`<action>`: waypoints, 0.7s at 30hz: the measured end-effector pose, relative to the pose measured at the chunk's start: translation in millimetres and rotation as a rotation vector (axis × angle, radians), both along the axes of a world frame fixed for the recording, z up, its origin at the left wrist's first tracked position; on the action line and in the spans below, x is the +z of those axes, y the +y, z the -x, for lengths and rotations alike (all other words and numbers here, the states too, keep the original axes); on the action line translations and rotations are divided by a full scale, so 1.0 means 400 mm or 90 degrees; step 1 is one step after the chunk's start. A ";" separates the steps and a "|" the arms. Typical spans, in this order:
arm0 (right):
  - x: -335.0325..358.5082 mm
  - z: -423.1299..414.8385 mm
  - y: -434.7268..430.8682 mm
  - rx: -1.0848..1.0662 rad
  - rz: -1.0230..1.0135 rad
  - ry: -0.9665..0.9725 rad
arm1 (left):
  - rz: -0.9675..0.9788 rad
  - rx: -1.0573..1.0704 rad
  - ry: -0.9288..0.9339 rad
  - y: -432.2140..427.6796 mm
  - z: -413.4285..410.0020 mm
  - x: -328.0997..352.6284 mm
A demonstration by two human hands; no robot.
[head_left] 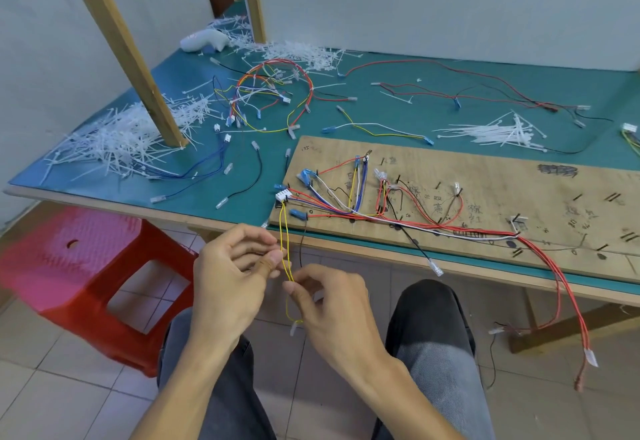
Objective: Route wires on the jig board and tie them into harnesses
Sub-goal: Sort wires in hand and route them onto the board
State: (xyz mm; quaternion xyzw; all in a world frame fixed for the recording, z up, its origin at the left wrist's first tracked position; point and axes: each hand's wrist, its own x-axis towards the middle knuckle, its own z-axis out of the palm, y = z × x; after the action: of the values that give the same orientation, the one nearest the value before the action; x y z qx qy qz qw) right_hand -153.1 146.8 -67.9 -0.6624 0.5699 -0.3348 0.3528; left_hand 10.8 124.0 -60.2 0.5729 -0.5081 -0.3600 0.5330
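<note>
A wooden jig board [485, 176] lies on the green table, with red, white, blue and black wires routed between its pegs. Two yellow wires [284, 231] hang from a white connector [282, 195] at the board's left corner, down past the table edge. My left hand [232, 266] pinches these yellow wires between thumb and fingers in front of the table. Just below and to the right, my right hand [329, 301] pinches the same wires lower down; their end with a clear terminal [294, 328] dangles under it. A red wire bundle [568, 294] droops off the board's front edge.
Heaps of white cable ties [114, 141] lie at the table's left around a wooden post [138, 58], with more cable ties [498, 131] behind the board. A finished harness [273, 93] and loose wires lie at the back. A red stool [93, 277] stands left of my knees.
</note>
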 end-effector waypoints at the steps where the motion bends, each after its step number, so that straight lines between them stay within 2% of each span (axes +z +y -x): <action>1: -0.003 0.006 0.002 -0.005 -0.010 -0.038 | 0.004 0.005 -0.002 0.000 0.002 -0.002; 5: -0.002 0.029 0.013 -0.005 -0.076 -0.163 | 0.004 -0.005 -0.041 -0.001 0.007 -0.002; 9: 0.021 0.047 0.032 0.001 -0.145 -0.323 | 0.027 -0.012 -0.212 0.006 0.004 0.009; 12: 0.045 0.072 0.044 0.094 -0.239 -0.433 | 0.084 -0.011 -0.322 0.015 0.018 0.025; 17: 0.067 0.131 0.055 0.240 -0.335 -0.465 | 0.114 0.008 -0.372 0.019 0.036 0.035; 21: 0.063 0.174 0.074 0.325 -0.365 -0.474 | 0.145 0.030 -0.539 0.022 0.042 0.034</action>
State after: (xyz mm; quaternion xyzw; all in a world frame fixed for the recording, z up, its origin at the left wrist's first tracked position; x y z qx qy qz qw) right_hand -222.6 176.4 -42.7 -0.4935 0.2952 -0.2816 0.7681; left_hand -6.1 132.9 -46.7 0.6188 -0.7052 -0.0228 0.3453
